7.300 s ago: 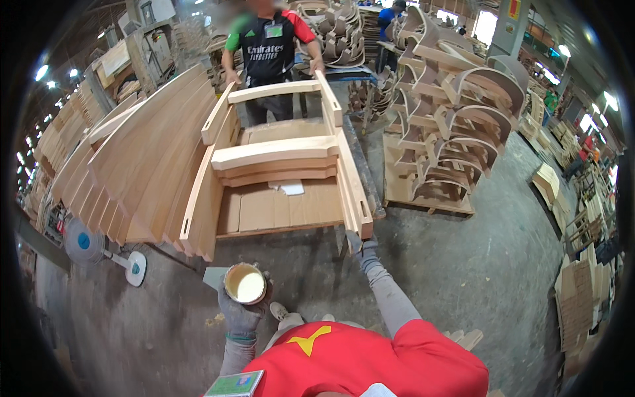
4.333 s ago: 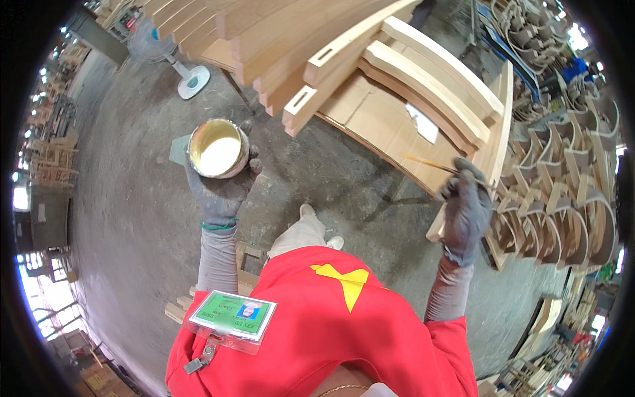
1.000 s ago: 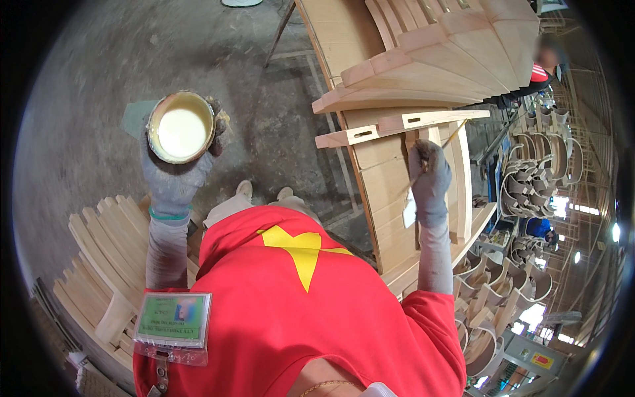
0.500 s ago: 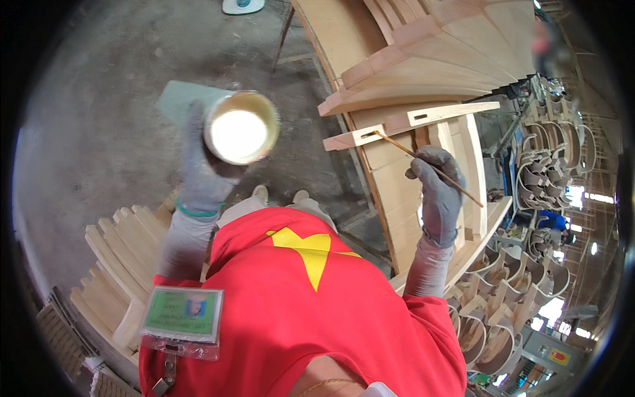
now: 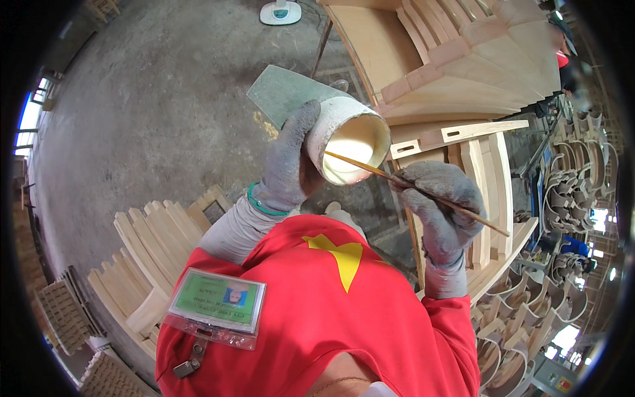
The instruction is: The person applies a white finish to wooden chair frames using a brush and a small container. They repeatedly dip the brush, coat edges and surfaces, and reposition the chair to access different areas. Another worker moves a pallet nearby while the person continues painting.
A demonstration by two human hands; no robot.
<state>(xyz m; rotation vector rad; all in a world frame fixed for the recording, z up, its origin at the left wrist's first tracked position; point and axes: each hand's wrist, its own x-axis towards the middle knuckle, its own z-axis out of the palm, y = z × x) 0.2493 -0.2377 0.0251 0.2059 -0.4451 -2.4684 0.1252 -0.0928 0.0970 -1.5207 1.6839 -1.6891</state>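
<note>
My left hand [image 5: 291,155], in a grey glove, is closed round a round white cup [image 5: 322,135] with pale, creamy liquid inside. A flat grey-green piece [image 5: 284,96] sticks out beyond the cup on the far left side. In its grey glove, my right hand [image 5: 446,205] pinches a thin wooden stick [image 5: 486,223], whose tip dips inside the cup's mouth. Past the cup lies a pale wooden bar [image 5: 433,139] with slots cut in it, on a wooden workbench. Neither hand touches the bar.
Stacked curved wooden parts [image 5: 476,66] fill the bench's far end. More wooden pieces [image 5: 159,231] are piled at my left. Many curved frames [image 5: 529,301] stand at the right. A white-and-teal object [image 5: 280,12] sits on the concrete floor [image 5: 178,112].
The cup in my left hand has moved right and tilted toward my right hand. The stick's tip has left the slotted bar and is now in the cup.
</note>
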